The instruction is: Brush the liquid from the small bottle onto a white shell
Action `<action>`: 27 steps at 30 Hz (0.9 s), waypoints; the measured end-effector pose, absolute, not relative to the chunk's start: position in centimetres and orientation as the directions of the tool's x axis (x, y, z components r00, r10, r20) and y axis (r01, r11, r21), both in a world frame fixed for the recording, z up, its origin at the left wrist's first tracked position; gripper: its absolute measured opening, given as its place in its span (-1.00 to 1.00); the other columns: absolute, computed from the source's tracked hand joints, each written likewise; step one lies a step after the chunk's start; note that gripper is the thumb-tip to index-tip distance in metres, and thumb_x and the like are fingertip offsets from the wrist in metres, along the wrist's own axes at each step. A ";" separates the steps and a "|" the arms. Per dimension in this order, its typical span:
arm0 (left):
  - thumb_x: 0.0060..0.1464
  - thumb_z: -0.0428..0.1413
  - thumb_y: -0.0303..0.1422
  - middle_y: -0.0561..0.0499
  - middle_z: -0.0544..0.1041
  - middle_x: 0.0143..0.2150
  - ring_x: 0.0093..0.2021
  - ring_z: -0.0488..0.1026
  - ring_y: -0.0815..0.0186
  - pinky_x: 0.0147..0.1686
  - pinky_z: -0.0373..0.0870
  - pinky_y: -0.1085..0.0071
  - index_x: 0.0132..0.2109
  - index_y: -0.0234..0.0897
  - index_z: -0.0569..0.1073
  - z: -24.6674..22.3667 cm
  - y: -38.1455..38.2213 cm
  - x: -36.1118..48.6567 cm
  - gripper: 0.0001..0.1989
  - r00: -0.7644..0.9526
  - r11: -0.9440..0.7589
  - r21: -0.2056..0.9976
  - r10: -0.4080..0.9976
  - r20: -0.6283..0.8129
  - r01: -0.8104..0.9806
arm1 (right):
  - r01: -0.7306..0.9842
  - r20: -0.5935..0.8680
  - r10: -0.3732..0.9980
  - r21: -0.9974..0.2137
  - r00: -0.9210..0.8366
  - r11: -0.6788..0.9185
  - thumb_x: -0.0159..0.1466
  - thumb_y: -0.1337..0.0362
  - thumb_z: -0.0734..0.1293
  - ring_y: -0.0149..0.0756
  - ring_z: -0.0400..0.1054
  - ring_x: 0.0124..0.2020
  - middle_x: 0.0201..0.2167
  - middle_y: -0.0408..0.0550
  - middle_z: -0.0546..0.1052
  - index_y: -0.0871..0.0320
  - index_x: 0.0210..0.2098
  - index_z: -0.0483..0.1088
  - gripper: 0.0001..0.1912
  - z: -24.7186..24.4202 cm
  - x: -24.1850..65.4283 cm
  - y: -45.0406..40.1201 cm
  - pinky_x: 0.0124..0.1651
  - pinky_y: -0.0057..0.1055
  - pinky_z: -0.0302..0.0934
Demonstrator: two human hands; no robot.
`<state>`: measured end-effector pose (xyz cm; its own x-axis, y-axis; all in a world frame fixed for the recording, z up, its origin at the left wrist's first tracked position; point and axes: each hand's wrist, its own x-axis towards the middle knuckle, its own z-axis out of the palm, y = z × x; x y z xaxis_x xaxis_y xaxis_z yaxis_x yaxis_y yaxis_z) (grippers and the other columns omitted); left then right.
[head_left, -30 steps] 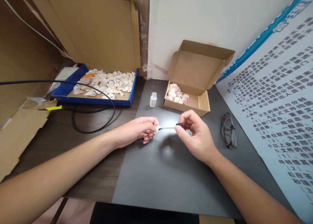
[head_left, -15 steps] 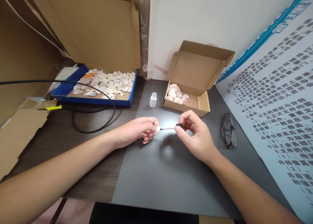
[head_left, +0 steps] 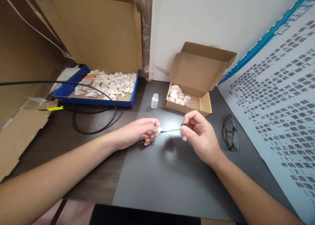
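Note:
Pinched in my left hand (head_left: 145, 130) is a small white seashell (head_left: 158, 132), partly hidden by the fingers. My right hand (head_left: 198, 133) grips the black cap of an applicator brush (head_left: 172, 130); most of the cap is hidden by the fingers. The brush's thin stem points left, its dark tip at the shell's right edge; whether it touches I cannot tell. Both hands are above the dark grey mat (head_left: 145, 185). Behind them stands a small uncapped glass bottle (head_left: 154, 101) with a white label.
A blue-edged box (head_left: 105, 102) at the back left holds many shells (head_left: 115, 84). An open cardboard box (head_left: 192, 112) with several shells (head_left: 177, 95) stands back right. Glasses (head_left: 230, 133) lie at right, beside a printed poster (head_left: 275, 120). A black cable (head_left: 94, 132) loops at left.
My right hand has shifted slightly right with the applicator brush, and the cap looks turned further behind the fingers. My left hand holds the shell in nearly the same place.

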<state>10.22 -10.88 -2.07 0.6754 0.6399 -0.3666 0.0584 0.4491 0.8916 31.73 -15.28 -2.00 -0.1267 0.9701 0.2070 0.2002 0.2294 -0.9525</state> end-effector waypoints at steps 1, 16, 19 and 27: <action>0.06 0.13 -0.33 0.14 0.26 -0.52 -0.53 0.20 0.46 -0.51 0.14 0.51 -0.36 -0.29 0.34 -2.1 -10.9 10.2 -0.86 0.673 0.450 0.891 0.641 -0.369 0.060 | 0.191 0.208 0.970 -0.954 -0.123 0.229 0.25 0.33 0.30 -0.46 0.17 -0.56 -0.54 -0.28 0.27 0.09 -0.32 0.21 -0.88 -2.0 31.7 -15.3 -0.44 -0.44 0.11; 0.05 0.19 -0.27 0.10 0.40 -0.49 -0.56 0.27 0.49 -0.52 0.20 0.54 -0.37 -0.30 0.34 -2.2 -10.8 10.3 -0.78 0.672 0.448 0.891 0.637 -0.378 0.077 | 0.259 0.228 0.961 -0.929 -0.156 0.263 0.23 0.34 0.30 -0.47 0.17 -0.57 -0.55 -0.29 0.26 0.09 -0.35 0.21 -0.87 -1.8 31.7 -15.3 -0.47 -0.45 0.09; 0.05 0.19 -0.28 0.10 0.40 -0.48 -0.55 0.27 0.48 -0.52 0.20 0.52 -0.38 -0.29 0.34 -2.1 -10.8 10.2 -0.79 0.671 0.449 0.890 0.638 -0.378 0.075 | 0.261 0.246 0.963 -0.927 -0.114 0.268 0.23 0.34 0.30 -0.46 0.18 -0.57 -0.56 -0.29 0.26 0.09 -0.34 0.21 -0.87 -1.8 31.7 -15.3 -0.47 -0.45 0.10; 0.07 0.19 -0.26 0.10 0.40 -0.48 -0.54 0.27 0.46 -0.51 0.20 0.51 -0.36 -0.28 0.34 -2.3 -10.7 10.2 -0.78 0.678 0.445 0.892 0.632 -0.376 0.080 | 0.321 0.218 0.963 -0.911 -0.158 0.259 0.20 0.33 0.31 -0.45 0.15 -0.57 -0.58 -0.28 0.25 0.08 -0.38 0.19 -0.85 -1.7 31.6 -15.3 -0.47 -0.45 0.12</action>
